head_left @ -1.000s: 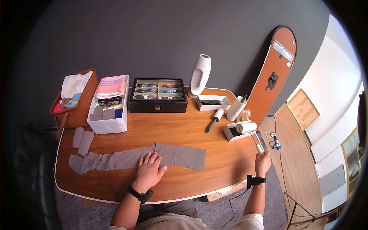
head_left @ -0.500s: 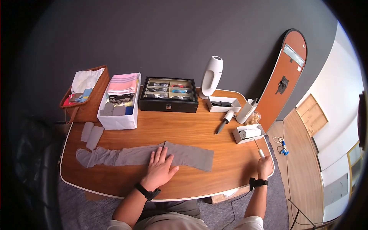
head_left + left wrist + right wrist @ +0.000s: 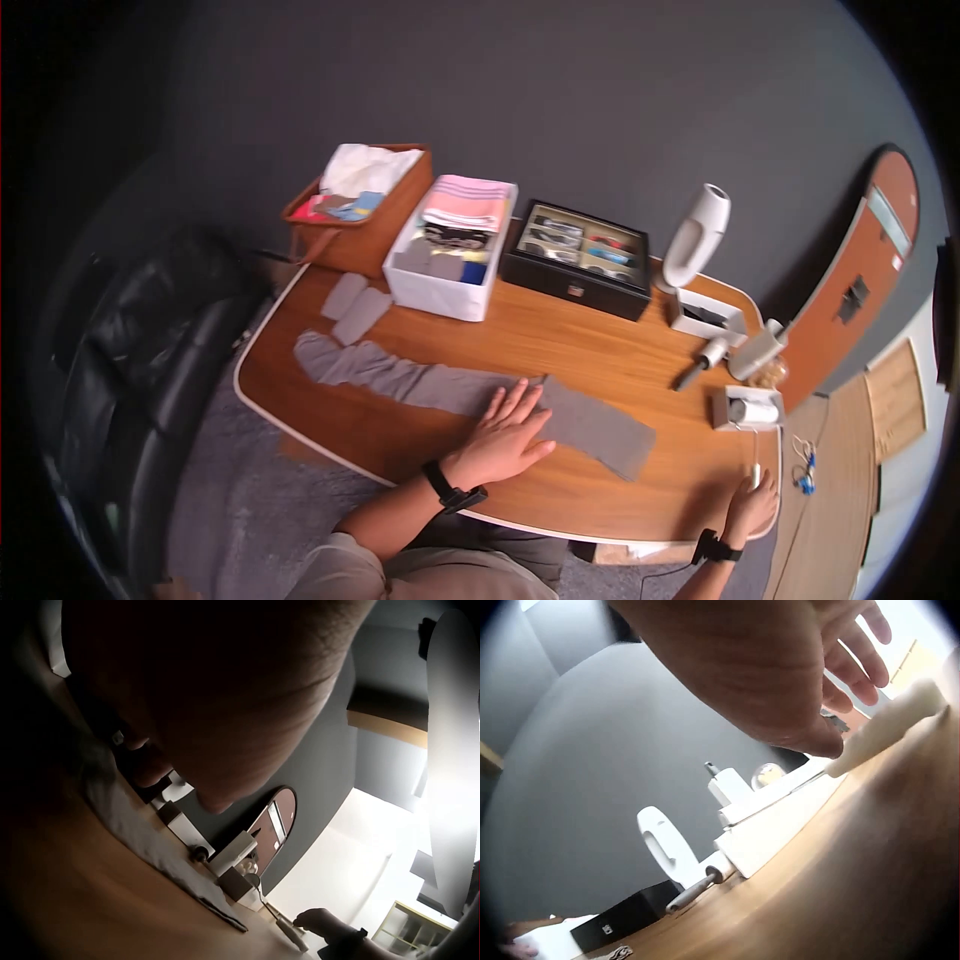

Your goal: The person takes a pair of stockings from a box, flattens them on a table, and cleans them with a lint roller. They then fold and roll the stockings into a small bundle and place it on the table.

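Note:
My left hand (image 3: pixel 503 440) lies flat, fingers spread, on a long grey stocking-like garment (image 3: pixel 600 425) stretched across the table. At the table's right end, my right hand (image 3: pixel 750 508) is beside the pale handle (image 3: pixel 889 731) of a lint roller. Its fingers (image 3: pixel 862 664) are extended off the handle in the right wrist view, and the thumb lies right at the handle's near end. The white roller head (image 3: pixel 752 411) sits in a small white box (image 3: pixel 733 421), with the handle sticking out toward me. Two grey rolled socks (image 3: pixel 361 316) lie beyond the garment's left end.
Along the back stand a brown basket (image 3: pixel 410 195), a white box of folded cloths (image 3: pixel 437 296), a black glasses case (image 3: pixel 575 292) and a white vase (image 3: pixel 697 237). Another roller (image 3: pixel 703 363) lies near an open white tray (image 3: pixel 708 329). A mirror (image 3: pixel 850 270) leans at right.
The roller head has gone down into the small white box, and my right fingers have loosened from its handle. My left hand stays on the garment. The head view has turned left.

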Demonstrator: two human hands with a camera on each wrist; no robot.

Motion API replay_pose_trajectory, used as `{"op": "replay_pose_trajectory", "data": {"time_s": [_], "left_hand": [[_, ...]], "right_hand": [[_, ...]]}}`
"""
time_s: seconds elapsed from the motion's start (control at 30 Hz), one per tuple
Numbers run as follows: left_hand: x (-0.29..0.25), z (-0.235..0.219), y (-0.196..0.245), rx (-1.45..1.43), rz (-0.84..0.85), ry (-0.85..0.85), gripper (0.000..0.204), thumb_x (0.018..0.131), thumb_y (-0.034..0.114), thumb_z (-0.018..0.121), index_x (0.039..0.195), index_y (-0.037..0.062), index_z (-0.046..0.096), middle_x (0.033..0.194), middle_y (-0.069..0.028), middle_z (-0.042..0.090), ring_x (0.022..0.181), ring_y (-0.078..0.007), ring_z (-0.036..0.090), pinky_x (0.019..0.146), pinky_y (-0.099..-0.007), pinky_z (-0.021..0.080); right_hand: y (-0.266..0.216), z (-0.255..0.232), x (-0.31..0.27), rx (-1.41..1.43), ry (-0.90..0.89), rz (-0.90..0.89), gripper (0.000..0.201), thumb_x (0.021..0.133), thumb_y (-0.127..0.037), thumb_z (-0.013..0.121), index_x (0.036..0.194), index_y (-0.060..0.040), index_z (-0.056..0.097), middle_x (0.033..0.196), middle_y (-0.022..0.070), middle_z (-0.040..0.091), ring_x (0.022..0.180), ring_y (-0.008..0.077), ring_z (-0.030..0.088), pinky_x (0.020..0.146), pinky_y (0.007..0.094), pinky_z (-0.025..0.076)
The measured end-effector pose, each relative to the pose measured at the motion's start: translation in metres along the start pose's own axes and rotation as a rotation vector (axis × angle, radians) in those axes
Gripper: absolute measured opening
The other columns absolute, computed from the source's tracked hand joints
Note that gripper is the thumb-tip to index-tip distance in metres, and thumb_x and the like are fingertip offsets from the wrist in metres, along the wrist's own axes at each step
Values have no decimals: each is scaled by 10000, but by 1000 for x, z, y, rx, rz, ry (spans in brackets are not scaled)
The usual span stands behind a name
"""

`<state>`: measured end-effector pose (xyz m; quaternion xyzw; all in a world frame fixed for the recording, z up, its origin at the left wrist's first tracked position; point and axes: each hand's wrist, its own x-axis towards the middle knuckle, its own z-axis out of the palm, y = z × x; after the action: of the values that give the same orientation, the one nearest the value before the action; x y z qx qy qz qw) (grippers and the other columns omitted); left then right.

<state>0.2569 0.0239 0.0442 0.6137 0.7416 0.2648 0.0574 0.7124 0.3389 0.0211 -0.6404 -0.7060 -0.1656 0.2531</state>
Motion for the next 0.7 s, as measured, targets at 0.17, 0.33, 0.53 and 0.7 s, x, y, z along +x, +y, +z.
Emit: {"op": "replay_pose_trajectory", "data": {"time_s": [0.17,0.33,0.53,0.7], "left_hand": [[-16,-22,-26,23,-154,41,665,1131,494,580,1621,48,519,1797,-288,247,1692,-493,126,1348,-627,143],[-47,-56,-56,48,-339,79,681,1140,497,555,1654,58,475,1795,-306,240,1672,-550,132,1343,-636,155],[-115,-104,-119,113,-606,190,726,1122,556,536,1611,19,516,1738,-322,368,1624,-546,300,1315,-642,244],[-156,-124,-168,94,-782,205,749,1124,568,500,1605,-6,524,1704,-311,440,1617,-492,353,1328,-612,246]], "right_hand": [[-150,-34,-53,539,-210,-390,492,956,-124,800,1412,8,672,1353,254,703,1281,452,634,1122,549,495],[-281,-79,-98,801,-432,-778,586,1008,-224,738,1497,63,594,1512,315,625,1400,512,569,1193,570,456],[-251,-62,-90,625,-469,-757,533,1059,-278,680,1462,66,627,1458,295,672,1401,518,585,1194,569,462],[-164,-30,-59,514,-378,-562,390,1066,-256,665,1320,37,710,1313,287,730,1306,501,641,1151,573,479]]}}
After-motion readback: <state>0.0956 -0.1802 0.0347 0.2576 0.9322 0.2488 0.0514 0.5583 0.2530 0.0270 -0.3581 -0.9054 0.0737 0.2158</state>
